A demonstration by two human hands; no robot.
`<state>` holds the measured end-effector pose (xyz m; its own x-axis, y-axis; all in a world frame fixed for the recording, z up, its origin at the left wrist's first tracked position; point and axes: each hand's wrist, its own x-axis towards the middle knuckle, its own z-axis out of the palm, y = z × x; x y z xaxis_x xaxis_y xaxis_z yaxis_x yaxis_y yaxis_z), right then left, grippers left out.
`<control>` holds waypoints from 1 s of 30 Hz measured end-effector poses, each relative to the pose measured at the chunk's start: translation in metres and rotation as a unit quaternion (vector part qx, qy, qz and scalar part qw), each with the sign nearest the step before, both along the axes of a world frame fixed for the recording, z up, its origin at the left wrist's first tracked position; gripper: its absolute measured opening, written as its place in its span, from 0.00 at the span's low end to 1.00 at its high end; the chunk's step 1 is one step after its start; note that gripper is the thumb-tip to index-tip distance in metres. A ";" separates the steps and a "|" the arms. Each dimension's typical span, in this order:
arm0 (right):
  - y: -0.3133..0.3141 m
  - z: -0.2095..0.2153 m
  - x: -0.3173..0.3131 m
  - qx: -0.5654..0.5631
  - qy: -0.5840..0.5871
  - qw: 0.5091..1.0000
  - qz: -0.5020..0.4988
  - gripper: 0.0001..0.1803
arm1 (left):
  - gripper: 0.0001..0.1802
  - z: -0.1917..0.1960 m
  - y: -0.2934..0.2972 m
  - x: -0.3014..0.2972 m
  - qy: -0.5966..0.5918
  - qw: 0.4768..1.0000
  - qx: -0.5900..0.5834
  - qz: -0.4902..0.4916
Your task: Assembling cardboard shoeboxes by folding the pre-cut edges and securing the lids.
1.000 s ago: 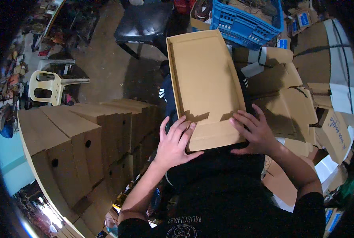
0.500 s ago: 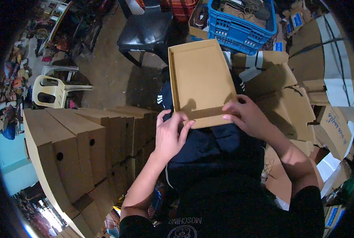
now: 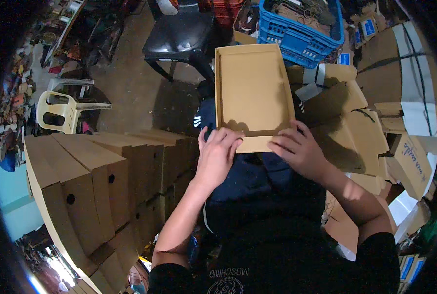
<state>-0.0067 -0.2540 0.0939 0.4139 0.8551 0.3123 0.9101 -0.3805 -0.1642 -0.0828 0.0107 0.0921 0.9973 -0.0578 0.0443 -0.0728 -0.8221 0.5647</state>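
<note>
A shallow brown cardboard tray, like a shoebox lid (image 3: pixel 255 90), rests over my dark-clad lap with its open side up. My left hand (image 3: pixel 218 153) is closed on its near left corner, fingers over the near wall. At the near right corner, my right hand (image 3: pixel 299 151) is closed on the same wall, its fingers curled over the edge. Both thumbs are partly hidden. The tray's three other walls stand upright, and only shadows of my hands fall inside it.
Stacked brown boxes with round holes (image 3: pixel 88 188) stand to my left. Flattened cardboard pieces (image 3: pixel 345 130) lie on the right. Ahead are a black plastic chair (image 3: pixel 179 36) and a blue crate (image 3: pixel 299 41) of shoes. A cream plastic chair (image 3: pixel 57 110) stands beyond the boxes.
The tray has straightened from a slight tilt and shifted a little right. My right fingers have come over the near wall, where they pinched the corner before.
</note>
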 end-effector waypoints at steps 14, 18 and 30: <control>0.008 -0.008 -0.009 0.020 0.094 0.995 -0.035 0.15 | 0.28 0.002 0.004 0.008 0.046 0.983 0.105 -0.146; 0.010 -0.018 -0.011 0.012 0.054 0.998 -0.025 0.13 | 0.26 0.009 -0.008 0.008 -0.089 0.971 0.183 -0.126; 0.011 -0.013 -0.011 -0.053 0.107 0.992 -0.049 0.10 | 0.11 -0.009 -0.008 -0.006 -0.066 0.979 0.152 -0.115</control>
